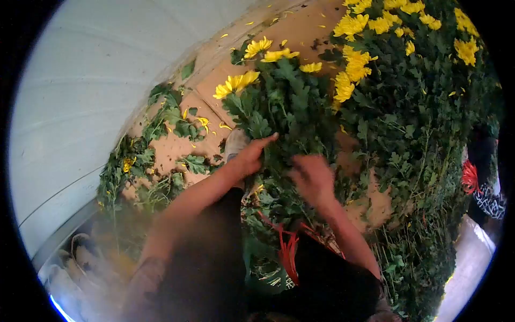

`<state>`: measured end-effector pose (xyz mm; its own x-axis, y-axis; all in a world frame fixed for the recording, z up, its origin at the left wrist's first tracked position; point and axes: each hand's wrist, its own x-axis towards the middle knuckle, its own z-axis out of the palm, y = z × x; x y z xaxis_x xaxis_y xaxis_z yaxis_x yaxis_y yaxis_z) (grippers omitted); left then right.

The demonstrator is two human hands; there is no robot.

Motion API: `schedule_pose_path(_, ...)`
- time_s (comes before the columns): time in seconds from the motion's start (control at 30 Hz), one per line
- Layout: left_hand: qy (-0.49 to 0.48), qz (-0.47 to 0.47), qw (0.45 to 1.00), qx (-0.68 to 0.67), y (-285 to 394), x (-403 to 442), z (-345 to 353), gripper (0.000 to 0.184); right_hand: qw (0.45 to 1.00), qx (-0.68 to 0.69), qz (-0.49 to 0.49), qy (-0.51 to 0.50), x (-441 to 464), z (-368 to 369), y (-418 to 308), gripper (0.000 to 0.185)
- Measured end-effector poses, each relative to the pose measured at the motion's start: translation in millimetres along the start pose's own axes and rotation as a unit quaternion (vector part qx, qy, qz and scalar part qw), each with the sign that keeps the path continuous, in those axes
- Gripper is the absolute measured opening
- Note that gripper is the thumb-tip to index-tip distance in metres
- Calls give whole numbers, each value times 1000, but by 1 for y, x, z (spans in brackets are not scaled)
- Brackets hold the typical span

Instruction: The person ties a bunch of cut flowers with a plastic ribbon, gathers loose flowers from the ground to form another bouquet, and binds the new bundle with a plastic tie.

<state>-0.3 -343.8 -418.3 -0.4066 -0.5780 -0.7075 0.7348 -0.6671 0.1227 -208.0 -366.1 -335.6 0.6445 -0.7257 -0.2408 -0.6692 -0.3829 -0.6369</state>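
A leafy bunch of yellow chrysanthemums [287, 99] stands out in front of me, with its flower heads pointing away. My left hand [255, 154] is closed around the near left side of the bunch, thumb stretched along the leaves. On the right side of the same stems is my right hand [314, 177]; its fingers are smeared by motion and partly lost in the leaves, so their grip cannot be made out. Red ties [288, 253] hang near my lap, below the hands. The lower stem ends are partly hidden.
A large heap of yellow chrysanthemums [407, 102] fills the right side. Loose leaves [171, 115] and petals lie on the brown cardboard [177, 155]. A pale wall or sheet [102, 91] rises at the left. More red ties [470, 177] lie at the far right.
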Motion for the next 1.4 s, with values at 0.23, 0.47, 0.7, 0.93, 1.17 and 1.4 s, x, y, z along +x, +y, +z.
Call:
schedule_pose_path(0.23, -38, 237, 933, 269, 2, -13, -6, 36, 973, 50, 225, -28, 13, 4, 19, 42)
schedule_pose_path(0.47, 21, 234, 879, 414, 3, -36, -16, 28, 966, 175, 184, 42, 4, 49, 21, 41)
schedule_pose_path(0.7, 100, 129, 977, -138, 5, -1, -39, 25, 973, -129, 148, 124, 31, 25, 58, 58)
schedule_pose_path(0.93, 172, 271, 887, 331, 9, -5, -17, 25, 996, -7, 87, 26, 30, 64, 58, 49)
schedule_pose_path(1.17, 43, 125, 990, -53, 7, -12, -12, 23, 988, 124, 61, 70, 71, 28, 12, 32)
schedule_pose_path(1.4, 66, 135, 987, 61, -9, 5, -52, 26, 885, 449, 114, -32, 49, 0, -68, 21)
